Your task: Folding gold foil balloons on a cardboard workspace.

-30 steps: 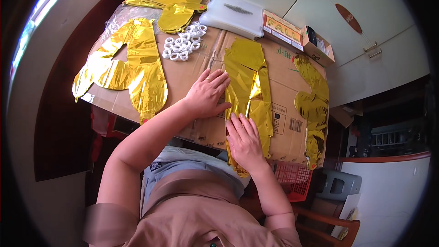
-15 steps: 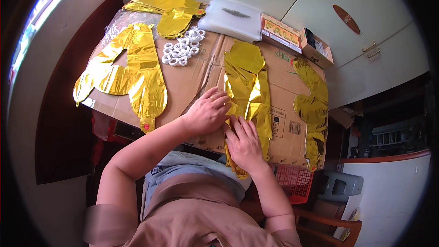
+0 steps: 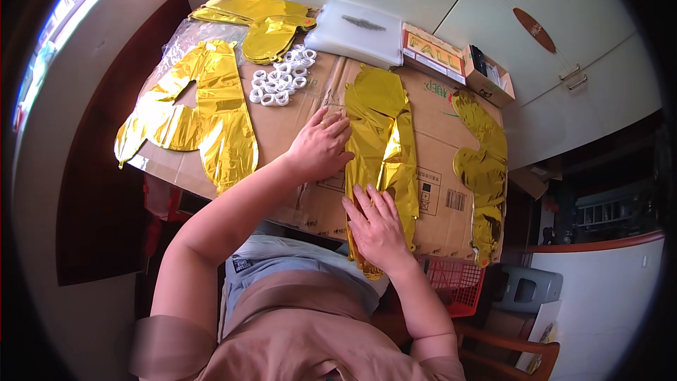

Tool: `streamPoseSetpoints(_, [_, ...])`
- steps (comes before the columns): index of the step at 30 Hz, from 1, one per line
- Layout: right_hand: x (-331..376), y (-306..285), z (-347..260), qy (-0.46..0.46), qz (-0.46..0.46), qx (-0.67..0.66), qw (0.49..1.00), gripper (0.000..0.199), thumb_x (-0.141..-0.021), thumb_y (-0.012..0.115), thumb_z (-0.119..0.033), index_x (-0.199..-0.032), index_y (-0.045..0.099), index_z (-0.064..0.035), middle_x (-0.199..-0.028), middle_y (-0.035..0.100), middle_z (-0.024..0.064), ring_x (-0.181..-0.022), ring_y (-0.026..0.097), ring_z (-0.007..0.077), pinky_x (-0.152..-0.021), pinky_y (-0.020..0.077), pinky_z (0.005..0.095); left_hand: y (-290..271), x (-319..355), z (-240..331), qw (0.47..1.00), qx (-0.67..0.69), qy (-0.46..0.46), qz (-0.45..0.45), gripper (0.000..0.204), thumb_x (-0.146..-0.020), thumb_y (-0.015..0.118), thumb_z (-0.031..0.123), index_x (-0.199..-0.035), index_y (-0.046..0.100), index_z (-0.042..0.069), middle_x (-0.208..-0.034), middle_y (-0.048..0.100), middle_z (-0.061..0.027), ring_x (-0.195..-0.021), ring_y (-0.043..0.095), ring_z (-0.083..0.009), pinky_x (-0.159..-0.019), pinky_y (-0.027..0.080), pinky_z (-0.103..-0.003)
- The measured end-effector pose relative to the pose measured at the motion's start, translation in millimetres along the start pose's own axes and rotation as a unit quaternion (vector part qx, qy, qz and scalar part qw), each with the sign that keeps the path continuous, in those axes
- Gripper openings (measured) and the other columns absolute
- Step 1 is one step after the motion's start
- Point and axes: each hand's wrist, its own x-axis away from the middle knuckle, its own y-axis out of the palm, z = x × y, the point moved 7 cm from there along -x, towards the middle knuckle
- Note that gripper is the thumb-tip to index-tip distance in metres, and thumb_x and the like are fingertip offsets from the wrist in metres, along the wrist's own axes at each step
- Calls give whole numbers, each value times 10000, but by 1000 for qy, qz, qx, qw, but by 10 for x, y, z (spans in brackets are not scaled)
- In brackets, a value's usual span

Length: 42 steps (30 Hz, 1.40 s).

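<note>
A flat gold foil balloon (image 3: 381, 134) lies lengthwise on the flattened cardboard sheet (image 3: 303, 106) in front of me. My left hand (image 3: 321, 144) rests palm down on the cardboard, fingertips touching the balloon's left edge. My right hand (image 3: 375, 226) presses flat on the balloon's near end, fingers spread. Neither hand grips anything.
Other gold foil balloons lie at the left (image 3: 201, 116), far left (image 3: 264, 21) and right (image 3: 483, 169). A pile of small white tape rolls (image 3: 282, 77), a white pouch (image 3: 356, 32) and small boxes (image 3: 434, 53) sit at the back. A red basket (image 3: 455, 282) stands below the table's edge.
My left hand has slid a little nearer to me along the balloon's left edge. My right hand stays pressed on the balloon's near end.
</note>
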Motion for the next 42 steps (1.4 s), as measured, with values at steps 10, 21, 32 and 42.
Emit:
streamPoseSetpoints(10, [30,-47,-22,3,-6,-17,1000,487,-899,648,-171,-1380,589,-119,-1486,490,151,-1377,438,374,-1155,317,525,-131,32,-84,994,-40,-80,66,561,-838,722,384,-1263,616,34,-1347,577,-144,-1368,458,-322,-1190,272,-521])
streamPoseSetpoints(21, [17,-125,-8,6,32,-76,997,442,-893,677,-188,-1323,615,-105,-1430,532,147,-1332,473,369,-1140,341,515,-31,383,359,998,28,-60,-22,649,-884,676,416,-1369,553,2,-1466,498,-173,-1422,408,-326,-1214,222,-516])
streamPoseSetpoints(32, [32,-86,-118,-13,-3,-43,999,451,-870,715,-221,-1308,637,-152,-1430,520,144,-1343,454,377,-1137,336,525,53,254,207,998,-33,-58,-23,681,-888,650,438,-1393,532,-3,-1471,497,-178,-1441,386,-322,-1222,196,-514])
streamPoseSetpoints(42, [278,-129,-206,-20,-35,-62,997,494,-844,743,-239,-1321,638,-166,-1467,497,136,-1377,432,367,-1150,320,531,51,250,200,997,-22,-66,-21,684,-897,638,432,-1403,512,-10,-1486,480,-180,-1441,384,-325,-1221,198,-515])
